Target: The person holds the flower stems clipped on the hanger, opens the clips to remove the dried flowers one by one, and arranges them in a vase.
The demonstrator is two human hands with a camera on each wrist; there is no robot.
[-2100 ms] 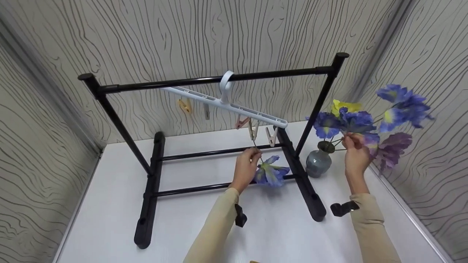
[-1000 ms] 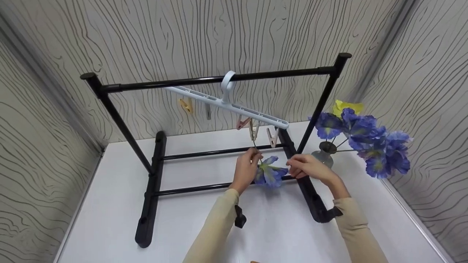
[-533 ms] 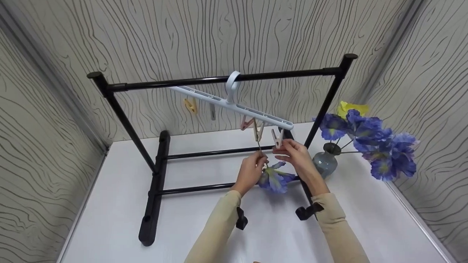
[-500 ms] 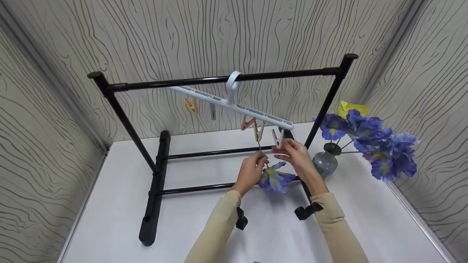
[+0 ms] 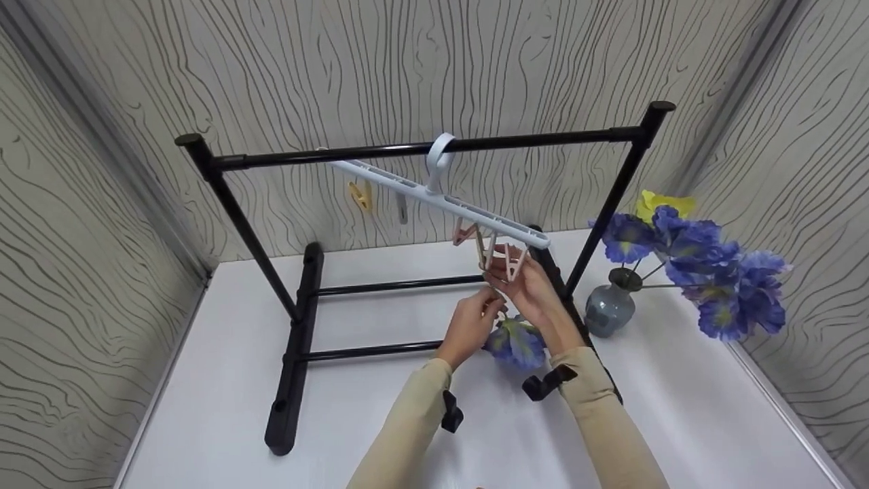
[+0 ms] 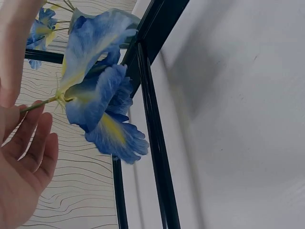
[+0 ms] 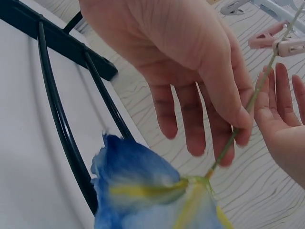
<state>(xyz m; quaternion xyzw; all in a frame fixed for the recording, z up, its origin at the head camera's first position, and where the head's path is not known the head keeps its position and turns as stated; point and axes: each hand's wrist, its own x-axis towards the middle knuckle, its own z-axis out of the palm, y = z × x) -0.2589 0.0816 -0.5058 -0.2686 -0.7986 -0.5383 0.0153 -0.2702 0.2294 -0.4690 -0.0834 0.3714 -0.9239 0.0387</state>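
My left hand (image 5: 472, 322) pinches the thin green stem of an artificial blue iris (image 5: 516, 343), just above the bloom, which hangs downward. In the right wrist view the stem (image 7: 262, 81) runs up past a clothespin. My right hand (image 5: 528, 288) is raised behind the pale pink end clothespin (image 5: 514, 268), its fingertips close to the beige clothespin (image 5: 485, 255). Seen from the right wrist, its fingers (image 7: 283, 95) are spread beside the stem. The clothespins hang from a light-blue clip hanger (image 5: 434, 193). Behind the flower in the left wrist view runs a black bar (image 6: 155, 133).
The hanger hooks over the top bar (image 5: 326, 155) of a black rack on a white table (image 5: 204, 380). At right stands a blue-grey vase (image 5: 609, 312) with several blue irises (image 5: 740, 292) and a yellow flower (image 5: 662, 204). An orange clothespin (image 5: 360, 195) hangs at the hanger's far side.
My right hand has left the flowers at the vase and moved left and up to the hanger's clothespins. The left hand keeps pinching the iris stem. The head view has shifted slightly.
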